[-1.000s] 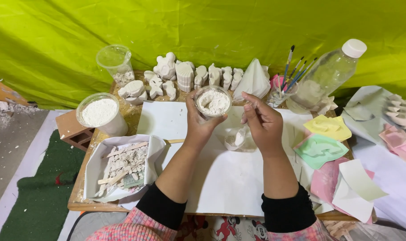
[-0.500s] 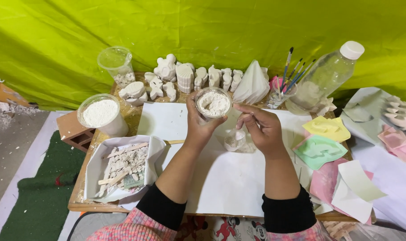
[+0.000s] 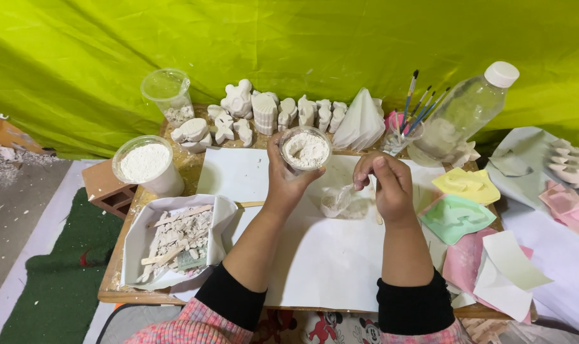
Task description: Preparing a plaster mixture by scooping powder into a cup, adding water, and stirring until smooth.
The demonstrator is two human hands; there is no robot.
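My left hand [image 3: 285, 178] holds up a small clear cup of white powder [image 3: 305, 148] above the white paper sheet [image 3: 327, 261]. My right hand [image 3: 386, 185] grips a clear plastic spoon [image 3: 346, 191], its bowl lowered over a small clear cup [image 3: 335, 202] standing on the sheet between my hands. The spoon's bowl is blurred.
Large tub of white powder [image 3: 145, 164] at left, an empty clear cup [image 3: 168, 94] behind it. White plaster figures [image 3: 264, 113] line the back edge. A paper-lined box of plaster scraps [image 3: 175, 239] sits front left. Brushes in a cup [image 3: 404, 127], a plastic bottle [image 3: 462, 113], coloured moulds [image 3: 458, 216] at right.
My right hand has dropped from beside the raised powder cup down to the small cup on the sheet. The left hand holds its cup in nearly the same place.
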